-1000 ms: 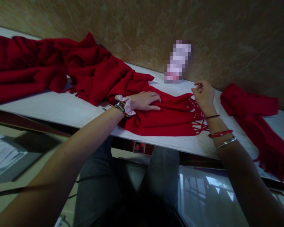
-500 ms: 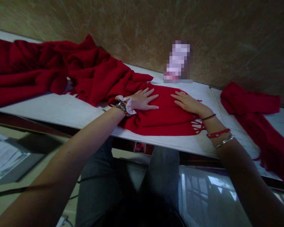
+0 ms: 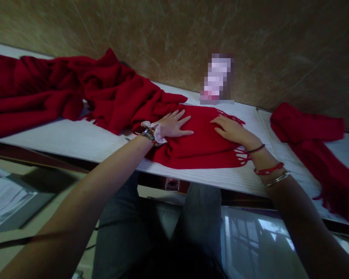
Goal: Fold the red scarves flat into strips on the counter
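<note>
A red fringed scarf [image 3: 203, 143] lies spread over the white tabletop, its fringed end toward the right. My left hand [image 3: 174, 124] rests on it, palm down with the fingers spread. Near the fringe, my right hand [image 3: 229, 130] is also on the cloth, its fingers slightly bent and apart, with nothing seen in its grasp. To the left the red fabric continues as a rumpled heap [image 3: 113, 89]; I cannot tell whether it is all one piece. Another red scarf [image 3: 302, 128], folded over itself, lies off to the right.
The white table [image 3: 61, 133] is narrow and runs along a brown marbled wall [image 3: 163, 38]. A blurred-out pinkish item [image 3: 218, 77] stands against that wall. Below left is a grey box with papers [image 3: 8, 197]. A glossy surface [image 3: 250, 240] lies below right.
My right hand's fingers have bent a little and its wrist is slightly raised. The far fringe now shows more beyond it. My left hand stays in place on the scarf.
</note>
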Demonstrator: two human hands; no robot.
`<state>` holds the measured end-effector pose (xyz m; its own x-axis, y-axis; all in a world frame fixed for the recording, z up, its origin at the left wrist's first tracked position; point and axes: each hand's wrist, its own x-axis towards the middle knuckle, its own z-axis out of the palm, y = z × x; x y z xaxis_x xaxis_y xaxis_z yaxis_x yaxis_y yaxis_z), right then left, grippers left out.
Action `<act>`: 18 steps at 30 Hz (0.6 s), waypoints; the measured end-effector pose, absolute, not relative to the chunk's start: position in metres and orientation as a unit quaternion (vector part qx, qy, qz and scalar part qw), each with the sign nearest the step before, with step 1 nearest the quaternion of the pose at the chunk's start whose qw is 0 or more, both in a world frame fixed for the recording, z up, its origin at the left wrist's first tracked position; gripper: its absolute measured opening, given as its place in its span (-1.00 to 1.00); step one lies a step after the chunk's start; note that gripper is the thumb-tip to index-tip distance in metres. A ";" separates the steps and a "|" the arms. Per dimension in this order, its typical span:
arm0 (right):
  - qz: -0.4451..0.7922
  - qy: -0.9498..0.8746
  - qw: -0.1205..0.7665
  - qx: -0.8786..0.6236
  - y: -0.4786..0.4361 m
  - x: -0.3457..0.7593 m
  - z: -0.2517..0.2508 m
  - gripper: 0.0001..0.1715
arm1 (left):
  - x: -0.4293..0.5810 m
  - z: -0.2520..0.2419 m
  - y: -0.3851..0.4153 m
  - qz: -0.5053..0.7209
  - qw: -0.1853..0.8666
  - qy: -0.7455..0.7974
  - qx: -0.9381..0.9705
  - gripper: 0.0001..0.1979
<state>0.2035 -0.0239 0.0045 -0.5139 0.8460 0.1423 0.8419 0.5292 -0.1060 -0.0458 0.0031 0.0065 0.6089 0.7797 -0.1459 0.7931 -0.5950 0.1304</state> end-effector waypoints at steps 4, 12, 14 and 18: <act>-0.036 -0.809 0.059 -0.584 -0.020 0.229 0.003 -0.59 | -0.047 0.007 0.002 -0.034 0.085 0.438 0.894 -0.21; -0.103 -0.660 0.024 -0.743 -0.033 0.237 0.014 -0.71 | -0.048 0.005 0.000 -0.045 0.078 0.443 0.892 -0.22; -0.111 -0.678 0.079 -0.723 -0.030 0.238 0.018 -0.68 | -0.048 0.007 0.001 -0.050 0.065 0.443 0.893 -0.23; -0.122 -0.789 0.203 -0.566 -0.018 0.232 0.016 -0.66 | -0.037 0.021 0.010 -0.066 -0.002 0.339 0.938 -0.30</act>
<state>0.2318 -0.0184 0.0162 -0.2761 0.8446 0.4587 0.9439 0.3284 -0.0364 -0.0366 0.0101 0.0212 0.7609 0.6372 -0.1227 0.6367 -0.7696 -0.0487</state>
